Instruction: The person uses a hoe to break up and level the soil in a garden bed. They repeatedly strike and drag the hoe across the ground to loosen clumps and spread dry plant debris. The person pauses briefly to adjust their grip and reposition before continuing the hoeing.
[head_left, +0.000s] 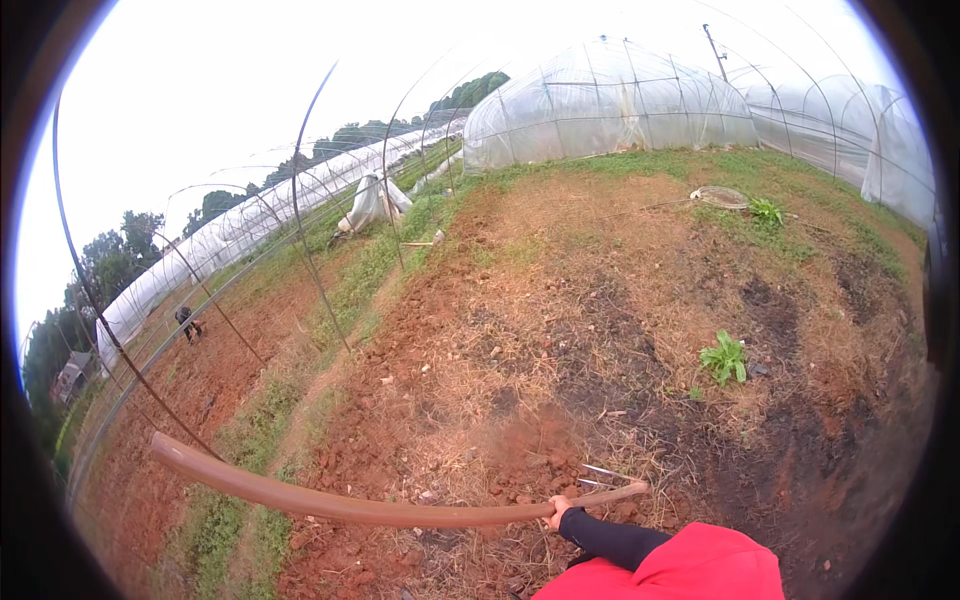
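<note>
One hand shows, gripping the brown wooden handle (360, 511) of a pronged hoe at the lower middle; it appears to be my left hand (558, 511), though the arm is partly covered by red clothing. The handle runs from the far left, where its butt end looms large, to its head end just right of the hand. Thin metal prongs (611, 472) stick out there, low over loose red soil (536, 454) and dry straw. My right hand is out of view.
Bare metal hoops (300, 195) line the left side. Beyond them a person (187, 322) bends over red soil. A plastic-covered greenhouse (600, 112) stands ahead. A leafy green plant (724, 358) grows at right, and a coiled hose or cord (721, 197) lies farther back.
</note>
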